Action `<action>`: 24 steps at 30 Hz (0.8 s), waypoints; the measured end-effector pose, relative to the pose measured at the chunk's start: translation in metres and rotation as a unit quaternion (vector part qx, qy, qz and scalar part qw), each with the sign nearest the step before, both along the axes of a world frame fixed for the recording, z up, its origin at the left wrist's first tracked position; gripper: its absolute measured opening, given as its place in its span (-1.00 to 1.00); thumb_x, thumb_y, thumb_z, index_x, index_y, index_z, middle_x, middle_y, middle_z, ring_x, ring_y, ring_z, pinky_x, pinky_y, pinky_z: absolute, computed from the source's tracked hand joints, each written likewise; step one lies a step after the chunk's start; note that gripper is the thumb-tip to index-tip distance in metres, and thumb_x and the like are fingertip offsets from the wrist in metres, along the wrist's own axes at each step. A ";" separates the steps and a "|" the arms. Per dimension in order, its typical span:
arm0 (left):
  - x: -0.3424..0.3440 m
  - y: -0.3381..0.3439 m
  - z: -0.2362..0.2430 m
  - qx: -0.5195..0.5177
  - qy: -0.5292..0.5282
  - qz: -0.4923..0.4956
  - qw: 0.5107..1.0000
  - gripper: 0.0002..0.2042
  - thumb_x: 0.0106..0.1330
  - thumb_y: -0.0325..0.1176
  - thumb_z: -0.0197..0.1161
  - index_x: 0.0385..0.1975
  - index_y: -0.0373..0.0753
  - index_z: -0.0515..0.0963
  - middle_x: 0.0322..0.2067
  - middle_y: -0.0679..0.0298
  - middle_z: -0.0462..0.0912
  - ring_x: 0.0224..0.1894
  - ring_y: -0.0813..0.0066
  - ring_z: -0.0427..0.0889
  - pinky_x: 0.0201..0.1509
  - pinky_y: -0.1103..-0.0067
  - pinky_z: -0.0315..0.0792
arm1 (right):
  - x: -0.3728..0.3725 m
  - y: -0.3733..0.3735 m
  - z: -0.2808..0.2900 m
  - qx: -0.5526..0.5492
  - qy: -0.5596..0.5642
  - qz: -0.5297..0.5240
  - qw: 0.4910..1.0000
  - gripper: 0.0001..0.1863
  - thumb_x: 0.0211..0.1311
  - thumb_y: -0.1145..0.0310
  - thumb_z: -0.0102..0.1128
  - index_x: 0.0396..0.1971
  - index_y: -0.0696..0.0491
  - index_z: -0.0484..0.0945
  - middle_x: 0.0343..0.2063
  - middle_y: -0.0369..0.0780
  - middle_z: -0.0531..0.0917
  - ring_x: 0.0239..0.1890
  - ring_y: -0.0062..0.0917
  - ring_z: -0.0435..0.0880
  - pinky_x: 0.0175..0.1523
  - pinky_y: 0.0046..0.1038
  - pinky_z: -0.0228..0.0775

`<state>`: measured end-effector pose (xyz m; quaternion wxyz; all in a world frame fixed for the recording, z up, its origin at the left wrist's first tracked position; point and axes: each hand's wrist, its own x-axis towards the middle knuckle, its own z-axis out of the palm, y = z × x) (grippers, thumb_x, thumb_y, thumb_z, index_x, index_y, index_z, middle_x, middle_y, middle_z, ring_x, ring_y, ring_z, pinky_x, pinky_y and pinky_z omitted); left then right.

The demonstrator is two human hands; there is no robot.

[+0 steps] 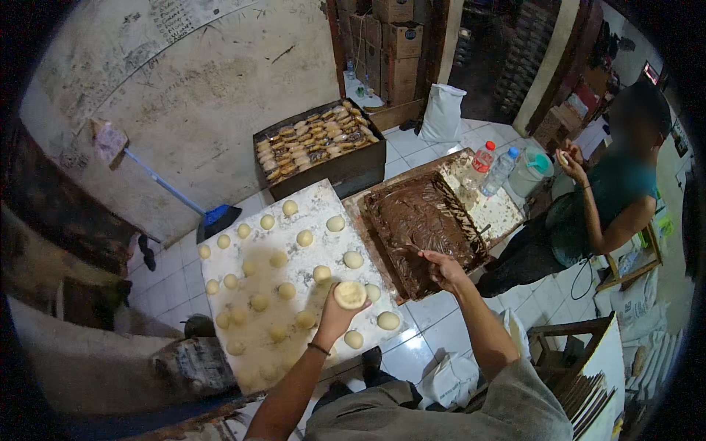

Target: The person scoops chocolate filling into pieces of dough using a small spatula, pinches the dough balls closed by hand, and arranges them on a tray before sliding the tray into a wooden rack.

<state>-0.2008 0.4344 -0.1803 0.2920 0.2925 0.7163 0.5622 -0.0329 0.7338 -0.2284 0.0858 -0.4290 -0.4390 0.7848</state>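
Observation:
My left hand [337, 316] is closed around a piece of pale dough [350, 296] pressed into a cup with a hollow in its middle. It is held up over a white floured table [305, 206] where several round dough balls [285, 291] lie in loose rows. To the right, my right hand [445, 270] grips a thin, chocolate-smeared spatula [409, 249]. The spatula's far end is at the brown chocolate filling [426, 220], which fills a wide shallow tray; how deep it dips I cannot tell.
Behind the dough table stands a dark box [323, 173] of packed baked goods. Two plastic bottles [500, 171] and a bucket [528, 176] stand beyond the filling. At the right, a co-worker [603, 191] holds something small and pale. A blue broom [219, 215] leans by the left wall.

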 end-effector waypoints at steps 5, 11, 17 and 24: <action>-0.009 0.077 -0.023 0.038 -0.089 -0.049 0.994 -0.38 0.09 -0.32 0.71 0.09 -0.31 0.50 -0.05 0.27 0.70 0.00 0.52 0.66 0.08 0.50 0.59 | 0.034 -0.004 0.075 -0.015 0.068 -0.017 0.997 -0.75 0.60 0.23 0.12 -0.01 0.09 0.63 -0.66 -0.51 0.28 -0.67 -0.76 0.16 -0.53 -0.61 0.04; 0.008 0.115 0.030 0.076 -0.026 -0.200 0.976 -0.32 0.05 -0.20 0.73 0.14 -0.26 0.54 -0.04 0.31 0.71 0.01 0.51 0.65 0.18 0.46 0.54 | 0.078 -0.014 0.166 0.047 -0.021 -0.009 0.999 -0.77 0.56 0.27 0.18 -0.08 0.13 0.66 -0.67 -0.51 0.30 -0.67 -0.75 0.17 -0.54 -0.59 0.00; 0.029 0.090 0.098 0.059 -0.144 -0.347 0.925 -0.39 0.08 -0.27 0.71 0.13 -0.27 0.60 -0.10 0.41 0.72 -0.03 0.67 0.60 0.12 0.61 0.52 | 0.098 -0.066 0.193 0.401 -0.002 0.103 0.910 -0.82 0.44 0.44 0.31 -0.11 0.20 0.78 -0.46 -0.39 0.63 -0.40 -0.75 0.49 -0.33 -0.58 0.30; 0.032 0.057 0.090 0.064 -0.131 -0.325 0.935 -0.54 0.16 -0.41 0.64 0.04 -0.27 0.62 -0.11 0.41 0.73 -0.06 0.67 0.62 0.13 0.63 0.52 | 0.092 -0.117 0.241 0.731 -0.026 0.305 0.609 -0.68 0.22 0.54 0.39 -0.01 0.08 0.76 -0.58 -0.22 0.43 -0.53 -0.37 0.49 -0.40 -0.30 0.37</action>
